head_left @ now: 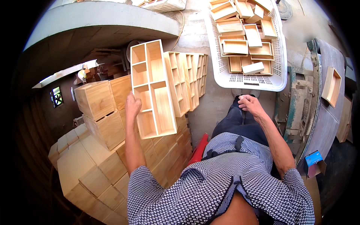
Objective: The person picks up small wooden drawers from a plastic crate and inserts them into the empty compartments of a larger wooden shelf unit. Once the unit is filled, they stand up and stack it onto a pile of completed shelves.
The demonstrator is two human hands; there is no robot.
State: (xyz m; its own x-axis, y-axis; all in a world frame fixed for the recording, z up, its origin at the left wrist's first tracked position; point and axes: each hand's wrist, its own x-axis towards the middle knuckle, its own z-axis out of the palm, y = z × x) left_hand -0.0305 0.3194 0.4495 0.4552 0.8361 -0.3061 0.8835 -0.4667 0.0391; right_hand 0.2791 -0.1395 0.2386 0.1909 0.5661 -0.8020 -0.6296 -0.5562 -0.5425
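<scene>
Concrete floor [217,105], wooden boxes stacked at left. Left hand [132,107], fingers gripping divided tray [153,88] by its edge, held above box stack [101,112]. Right hand [250,104] rests loosely curled on knee. White crate [279,56] ahead.

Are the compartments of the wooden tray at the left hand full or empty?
Empty. The wooden tray faces the camera, and every compartment shows only bare wood inside. The left hand touches its left edge.

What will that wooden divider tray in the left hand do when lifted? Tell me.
The wooden divider tray probably stays stiff: its partitions look joined. Likely light, since the left hand alone steadies it. Standing on edge, it may tip toward the stacked trays.
</scene>
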